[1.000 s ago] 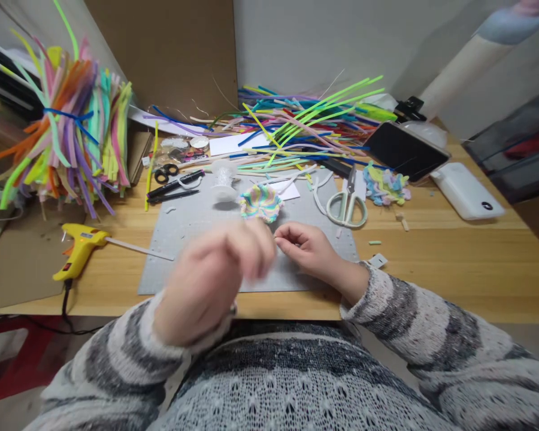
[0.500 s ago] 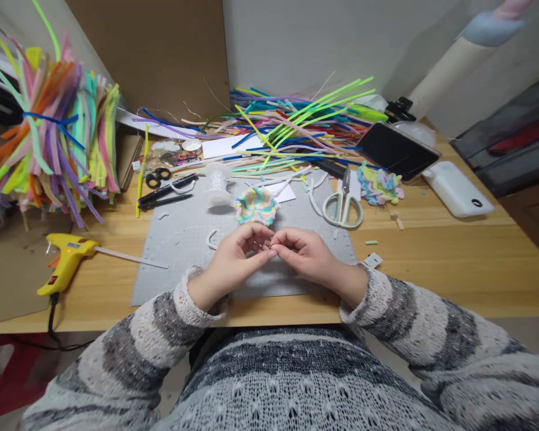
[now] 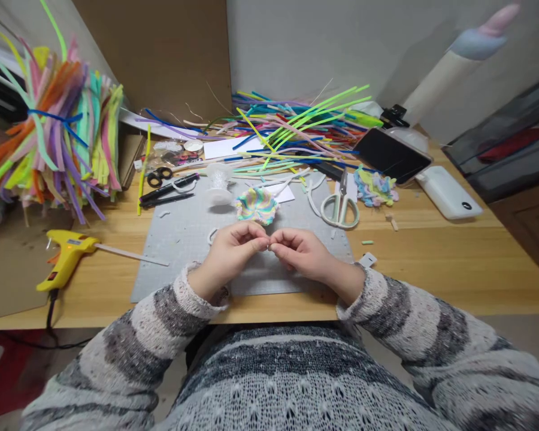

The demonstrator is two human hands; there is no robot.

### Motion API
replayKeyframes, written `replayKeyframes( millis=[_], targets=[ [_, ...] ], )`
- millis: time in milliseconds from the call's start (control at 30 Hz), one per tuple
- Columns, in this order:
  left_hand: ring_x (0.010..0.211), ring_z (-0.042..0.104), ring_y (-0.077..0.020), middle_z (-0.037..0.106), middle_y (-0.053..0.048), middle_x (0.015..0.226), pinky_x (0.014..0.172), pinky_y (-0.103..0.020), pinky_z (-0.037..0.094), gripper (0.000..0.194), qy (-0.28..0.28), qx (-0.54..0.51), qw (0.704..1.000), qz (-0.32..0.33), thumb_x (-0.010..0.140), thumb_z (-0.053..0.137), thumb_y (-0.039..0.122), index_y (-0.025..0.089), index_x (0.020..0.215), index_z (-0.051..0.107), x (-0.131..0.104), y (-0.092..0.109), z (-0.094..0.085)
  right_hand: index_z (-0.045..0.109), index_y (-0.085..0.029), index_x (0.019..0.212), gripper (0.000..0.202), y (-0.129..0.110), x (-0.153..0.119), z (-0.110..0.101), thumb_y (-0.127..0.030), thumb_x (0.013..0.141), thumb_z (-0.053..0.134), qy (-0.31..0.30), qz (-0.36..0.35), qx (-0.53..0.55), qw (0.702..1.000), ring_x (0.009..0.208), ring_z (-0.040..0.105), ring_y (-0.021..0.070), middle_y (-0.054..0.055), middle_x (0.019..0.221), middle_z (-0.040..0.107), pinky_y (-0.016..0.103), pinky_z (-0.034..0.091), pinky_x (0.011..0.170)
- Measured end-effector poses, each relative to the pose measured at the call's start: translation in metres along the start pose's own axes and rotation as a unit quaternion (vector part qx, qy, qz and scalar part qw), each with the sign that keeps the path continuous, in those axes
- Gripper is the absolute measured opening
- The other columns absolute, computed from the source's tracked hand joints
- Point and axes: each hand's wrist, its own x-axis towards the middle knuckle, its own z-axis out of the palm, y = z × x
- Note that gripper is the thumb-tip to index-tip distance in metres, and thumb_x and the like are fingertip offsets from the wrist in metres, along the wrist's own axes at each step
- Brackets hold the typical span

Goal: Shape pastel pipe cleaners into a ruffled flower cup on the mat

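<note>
My left hand [image 3: 236, 248] is closed in a pinch above the grey cutting mat [image 3: 161, 281]. Tip to tip with it, my right hand [image 3: 303, 251] pinches too. Whatever small thing lies between the fingertips is mostly hidden and too small to name. Just beyond the hands sits a ruffled pastel pipe-cleaner flower [image 3: 256, 205], touched by neither hand. Behind it to the left stands a spool of clear thread [image 3: 218, 182]. White-handled scissors [image 3: 340, 209] lie on the mat's right edge.
A yellow glue gun [image 3: 69, 254] with a glue stick lies left. Bundled pipe cleaners [image 3: 56, 126] stand at the back left, loose ones [image 3: 296, 129] along the wall. A phone [image 3: 393, 154], a white power bank [image 3: 449, 191] and a second pastel piece [image 3: 376, 185] are on the right.
The fingertips have drawn tighter together, and the small pinkish-brown thing glimpsed between them before is now almost covered. The view has shifted slightly; the things on the table have not moved.
</note>
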Motion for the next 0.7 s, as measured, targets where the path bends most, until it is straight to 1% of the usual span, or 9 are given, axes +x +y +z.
replayKeyframes(
  millis=[100,167,267,333,400,500,633,700],
  targets=[
    [0.068,0.057,-0.0095,0.063,0.000,0.074,0.068,-0.023,0.045,0.010,-0.014,-0.036,0.999,-0.029,0.075,0.072,0.023,0.015,0.077,0.067,0.0013,-0.0016,0.0015,0.052,-0.018,0.081,0.024,0.0001,0.0009,-0.0006,-0.040,0.086,0.057,0.009,0.001,0.017,1.000,0.040,0.035,0.0045,-0.009,0.054,0.042,0.019,0.029,0.039],
    [0.072,0.057,-0.0100,0.064,0.000,0.075,0.071,-0.024,0.046,0.009,-0.012,-0.034,0.999,-0.020,0.073,0.073,0.022,0.016,0.076,0.068,0.0017,-0.0023,0.0020,0.052,-0.018,0.080,0.024,0.0003,0.0017,-0.0011,-0.041,0.086,0.057,0.004,0.002,0.025,1.000,0.040,0.036,0.0044,-0.009,0.054,0.042,0.018,0.029,0.039],
    [0.075,0.058,-0.0106,0.063,0.000,0.075,0.076,-0.024,0.046,0.008,0.013,-0.021,1.000,0.007,0.072,0.074,0.020,0.016,0.070,0.067,0.0018,-0.0022,0.0018,0.053,-0.018,0.083,0.023,0.0004,0.0023,-0.0015,-0.040,0.085,0.058,-0.009,0.008,0.045,0.999,0.043,0.040,0.0051,-0.008,0.056,0.046,0.018,0.032,0.039],
    [0.074,0.057,-0.0104,0.064,0.000,0.076,0.075,-0.024,0.046,0.008,0.037,-0.027,0.999,0.009,0.073,0.073,0.021,0.016,0.071,0.067,0.0019,-0.0021,0.0011,0.054,-0.018,0.091,0.022,-0.0001,0.0020,-0.0014,-0.038,0.083,0.061,0.009,-0.001,0.041,0.999,0.045,0.041,0.0051,-0.007,0.060,0.049,0.019,0.033,0.041],
    [0.071,0.057,-0.0096,0.065,0.000,0.077,0.072,-0.023,0.046,0.008,0.055,-0.036,0.998,-0.001,0.075,0.072,0.022,0.015,0.074,0.067,0.0019,-0.0027,0.0002,0.055,-0.018,0.097,0.022,-0.0005,0.0012,-0.0011,-0.033,0.082,0.063,0.043,-0.030,0.001,0.999,0.048,0.042,0.0051,-0.007,0.063,0.050,0.019,0.034,0.043],
    [0.066,0.056,-0.0085,0.065,0.000,0.072,0.067,-0.022,0.045,0.010,0.051,-0.059,0.997,-0.026,0.077,0.071,0.024,0.015,0.076,0.066,0.0022,-0.0050,-0.0008,0.058,-0.018,0.095,0.016,0.0001,-0.0007,-0.0006,-0.027,0.083,0.062,0.087,-0.087,-0.099,0.987,0.053,0.043,0.0059,-0.005,0.066,0.053,0.020,0.035,0.048],
    [0.064,0.058,-0.0086,0.066,0.001,0.069,0.066,-0.022,0.046,0.013,0.048,-0.084,0.994,-0.049,0.077,0.071,0.027,0.015,0.077,0.065,0.0027,-0.0075,-0.0004,0.063,-0.017,0.096,0.013,0.0017,-0.0029,-0.0008,-0.024,0.084,0.061,0.109,-0.138,-0.207,0.962,0.049,0.041,0.0055,-0.004,0.064,0.055,0.019,0.035,0.047],
    [0.065,0.058,-0.0086,0.066,0.001,0.070,0.066,-0.022,0.046,0.014,0.050,-0.084,0.994,-0.055,0.077,0.071,0.027,0.015,0.077,0.065,0.0029,-0.0077,0.0000,0.064,-0.018,0.096,0.013,0.0012,-0.0036,-0.0016,-0.022,0.084,0.061,0.112,-0.166,-0.249,0.948,0.050,0.044,0.0055,-0.004,0.067,0.059,0.019,0.037,0.049]
  ],
)
